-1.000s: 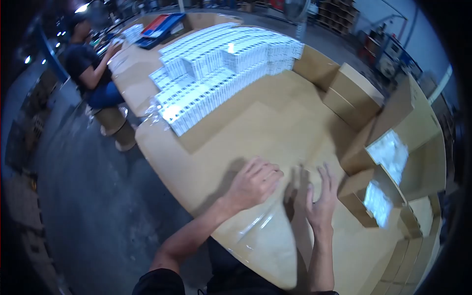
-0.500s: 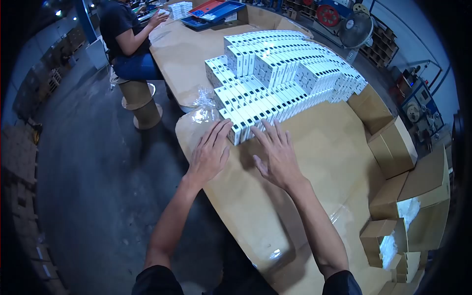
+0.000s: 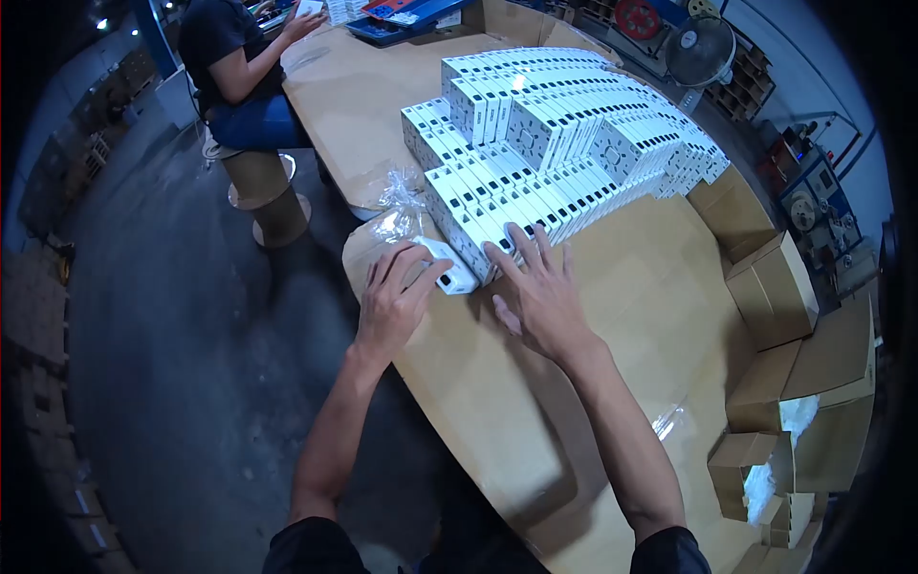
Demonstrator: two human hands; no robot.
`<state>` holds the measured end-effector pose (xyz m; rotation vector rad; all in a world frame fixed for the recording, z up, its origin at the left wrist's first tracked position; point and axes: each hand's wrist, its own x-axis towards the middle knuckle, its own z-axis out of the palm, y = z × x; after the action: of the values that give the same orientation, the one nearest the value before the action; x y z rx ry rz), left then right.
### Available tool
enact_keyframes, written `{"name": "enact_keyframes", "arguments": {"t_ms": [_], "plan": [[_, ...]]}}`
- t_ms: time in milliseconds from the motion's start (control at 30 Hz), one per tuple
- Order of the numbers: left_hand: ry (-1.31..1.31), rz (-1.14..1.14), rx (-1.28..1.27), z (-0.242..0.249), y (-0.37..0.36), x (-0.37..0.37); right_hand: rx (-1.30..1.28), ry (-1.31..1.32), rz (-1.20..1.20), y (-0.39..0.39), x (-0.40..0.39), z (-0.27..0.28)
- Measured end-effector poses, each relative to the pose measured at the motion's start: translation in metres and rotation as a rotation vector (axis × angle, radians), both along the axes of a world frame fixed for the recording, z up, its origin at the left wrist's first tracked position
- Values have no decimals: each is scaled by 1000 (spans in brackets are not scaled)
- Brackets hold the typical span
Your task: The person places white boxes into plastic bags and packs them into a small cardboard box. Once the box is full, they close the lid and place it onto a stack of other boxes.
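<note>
A small white box (image 3: 453, 272) leans away from the near end of a long row of matching white boxes (image 3: 507, 212). My left hand (image 3: 390, 301) grips this box, its fingers curled over the upper edge and thumb against the near side. My right hand (image 3: 543, 298) is open, with its fingertips resting on the near boxes of the row. The boxes stand on edge, packed side by side in stepped tiers, and many show a small dark square on top.
Crumpled clear plastic (image 3: 400, 206) lies left of the row on the cardboard-covered table (image 3: 631, 335). Open cartons (image 3: 770, 292) line the right edge, some holding white plastic. Across the table, a seated person (image 3: 234, 72) holds a white item near blue trays (image 3: 411, 21).
The end box has tipped left, away from the row, with my left hand's fingers now curled round it. My right hand stays at the row's near end.
</note>
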<state>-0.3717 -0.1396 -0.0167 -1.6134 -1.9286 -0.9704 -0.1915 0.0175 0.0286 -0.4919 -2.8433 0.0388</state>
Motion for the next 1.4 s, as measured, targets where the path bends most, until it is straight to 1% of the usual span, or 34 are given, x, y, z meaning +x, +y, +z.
{"name": "enact_keyframes", "arguments": {"t_ms": [67,133,200,233,333,367,467,567,667,733,767,800,867,967,1000,1067,1100,1133,1200,1267,1300,1333,1400], "plan": [[9,-15,-6,4,-11,3,-36,4,-11,-2,-1,1],[-64,-18,34,0,-24,9,-77,3,-25,-6,0,5],[-135,-12,73,-3,-37,19,-113,10,-50,-13,7,21],[-111,-14,98,-4,-42,26,-131,13,-67,-17,13,28],[-148,-100,187,-3,-46,58,-336,170,-73,-20,45,32],[-143,-134,187,1,-45,70,-402,282,-60,-21,61,32],[-155,-234,237,9,-31,113,-793,307,-193,-34,120,57],[-141,-348,236,20,-12,163,-1238,442,-219,-41,186,53],[-139,-508,235,29,13,222,-1438,646,-144,-52,242,47],[-145,-614,217,36,26,263,-1540,647,-140,-53,283,46],[-118,-670,170,43,32,282,-1476,732,-140,-57,300,43],[-144,-750,139,50,40,302,-1314,803,-129,-57,316,43],[-189,-900,63,64,55,334,-1332,860,-255,-60,353,53],[-237,-1073,-80,99,79,380,-1245,920,-385,-61,419,75],[-254,-1113,-134,109,90,394,-1213,953,-420,-58,439,76],[-208,-1184,-141,127,123,426,-1151,1011,-480,-53,476,76],[-201,-1213,-145,137,139,446,-1048,1044,-495,-48,496,78],[-197,-1238,-146,146,159,467,-937,1069,-561,-43,512,83],[-181,-1246,-128,157,206,512,-820,1111,-611,-30,551,97],[-87,-1266,-331,160,260,546,-357,953,-739,-10,588,110],[10,-1220,-455,156,288,563,-291,986,-747,2,598,117],[106,-1167,-579,148,312,578,-371,968,-837,11,612,123],[199,-1141,-771,136,349,606,-337,988,-854,35,626,123]]}}
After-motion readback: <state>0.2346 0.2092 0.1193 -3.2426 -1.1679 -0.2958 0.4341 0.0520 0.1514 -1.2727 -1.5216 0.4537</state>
